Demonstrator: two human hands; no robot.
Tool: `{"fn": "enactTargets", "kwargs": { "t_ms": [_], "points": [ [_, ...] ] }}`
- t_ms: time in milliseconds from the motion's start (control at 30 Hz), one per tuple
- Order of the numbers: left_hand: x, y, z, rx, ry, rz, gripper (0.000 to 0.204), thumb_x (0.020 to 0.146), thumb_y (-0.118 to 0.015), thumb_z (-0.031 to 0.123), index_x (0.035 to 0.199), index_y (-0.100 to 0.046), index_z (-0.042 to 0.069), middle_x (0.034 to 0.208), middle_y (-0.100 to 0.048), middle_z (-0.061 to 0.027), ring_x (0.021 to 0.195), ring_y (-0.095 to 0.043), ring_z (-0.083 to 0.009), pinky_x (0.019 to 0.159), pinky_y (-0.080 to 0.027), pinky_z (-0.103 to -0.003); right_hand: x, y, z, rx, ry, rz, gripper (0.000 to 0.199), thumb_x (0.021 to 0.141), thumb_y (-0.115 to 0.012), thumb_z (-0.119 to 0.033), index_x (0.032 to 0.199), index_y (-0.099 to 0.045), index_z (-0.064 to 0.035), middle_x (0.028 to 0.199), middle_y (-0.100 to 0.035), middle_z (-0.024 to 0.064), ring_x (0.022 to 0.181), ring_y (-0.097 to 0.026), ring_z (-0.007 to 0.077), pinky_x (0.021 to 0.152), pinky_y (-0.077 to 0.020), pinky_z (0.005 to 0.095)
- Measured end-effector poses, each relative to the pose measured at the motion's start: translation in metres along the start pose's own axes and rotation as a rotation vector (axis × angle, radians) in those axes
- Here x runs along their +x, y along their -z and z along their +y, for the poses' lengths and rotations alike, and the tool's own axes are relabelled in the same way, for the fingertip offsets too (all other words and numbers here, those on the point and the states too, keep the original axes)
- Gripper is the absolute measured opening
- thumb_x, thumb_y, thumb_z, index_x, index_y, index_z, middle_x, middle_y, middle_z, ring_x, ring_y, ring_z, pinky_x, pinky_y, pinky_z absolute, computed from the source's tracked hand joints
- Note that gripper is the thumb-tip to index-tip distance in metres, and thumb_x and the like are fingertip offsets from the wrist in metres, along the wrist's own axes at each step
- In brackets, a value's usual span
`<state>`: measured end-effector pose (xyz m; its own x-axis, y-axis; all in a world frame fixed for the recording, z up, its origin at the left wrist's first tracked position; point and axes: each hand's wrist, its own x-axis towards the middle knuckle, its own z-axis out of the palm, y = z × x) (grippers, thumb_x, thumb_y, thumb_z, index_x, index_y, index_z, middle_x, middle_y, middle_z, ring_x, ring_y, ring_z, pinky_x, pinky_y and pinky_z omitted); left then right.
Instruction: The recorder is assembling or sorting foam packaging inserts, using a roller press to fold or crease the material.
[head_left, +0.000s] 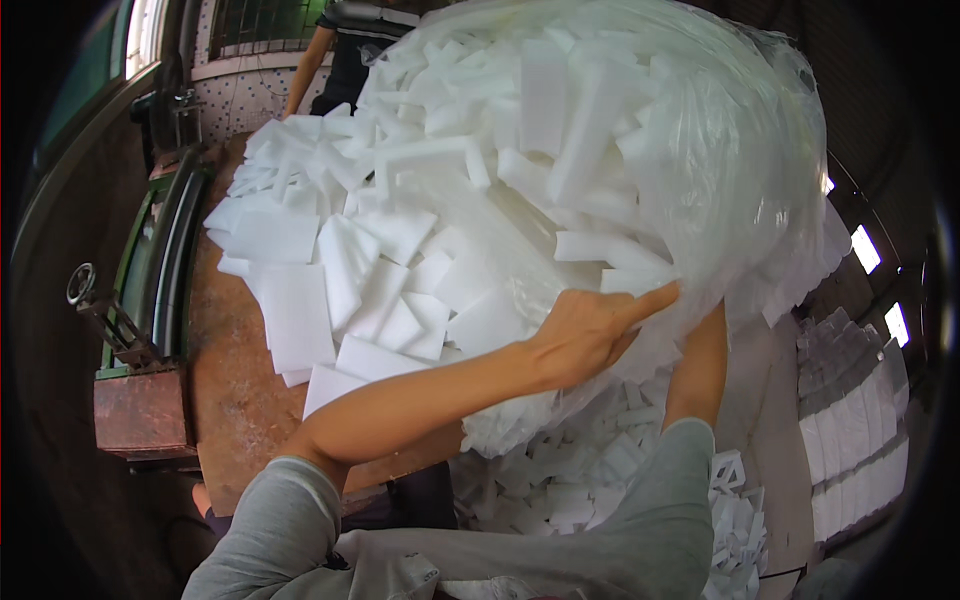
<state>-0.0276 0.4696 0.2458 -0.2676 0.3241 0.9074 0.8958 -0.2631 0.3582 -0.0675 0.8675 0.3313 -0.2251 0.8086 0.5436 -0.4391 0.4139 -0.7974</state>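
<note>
A big clear plastic bag [745, 150] bulges with white foam pieces, some flat and some frame-shaped. More loose foam pieces [295, 310] spill from its left side onto the brown table [240, 400]. My left hand [585, 335] reaches across to the bag's near side. Its fingers are curled on the plastic, with the index finger stretched to the right along it. My right forearm [700, 365] goes up at the bag's near right side. Behind the film, my right hand is hidden, so its fingers do not show.
Left of the table stands a green machine with long rollers [172, 260] and a handwheel [81, 284]. Another person [350, 60] is at the far side. Below the bag lies a heap of foam offcuts [570, 490]. White bundles [855, 420] are stacked at the right.
</note>
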Motion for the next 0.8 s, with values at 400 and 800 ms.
{"fn": "enactTargets", "kwargs": {
  "t_ms": [400,800],
  "points": [
    [0.015,-0.036,-0.019,0.454,0.03,-0.2,0.079,0.087,-0.057,-0.002,0.159,-0.043,0.028,0.112,-0.054,-0.021,0.068,-0.06,-0.0315,0.063,-0.052,-0.041,-0.16,0.004,-0.161,-0.713,1.18,-0.127,0.059,0.097,-0.074,-0.022,0.149,-0.052,-0.0034,0.142,-0.06,0.0148,0.138,-0.053,0.0287,0.108,-0.047,0.0394],
    [-0.035,-0.012,-0.011,0.49,0.05,-0.257,0.083,0.084,-0.058,-0.007,0.16,-0.04,0.02,0.148,-0.046,-0.0231,0.104,-0.061,-0.0379,0.09,-0.051,-0.045,-0.017,0.004,-0.171,-1.099,0.238,0.337,0.034,0.089,-0.067,-0.03,0.101,-0.079,-0.0002,0.108,-0.076,0.0238,0.105,-0.072,0.0448,0.092,-0.0573,0.0535]
  ]
}}
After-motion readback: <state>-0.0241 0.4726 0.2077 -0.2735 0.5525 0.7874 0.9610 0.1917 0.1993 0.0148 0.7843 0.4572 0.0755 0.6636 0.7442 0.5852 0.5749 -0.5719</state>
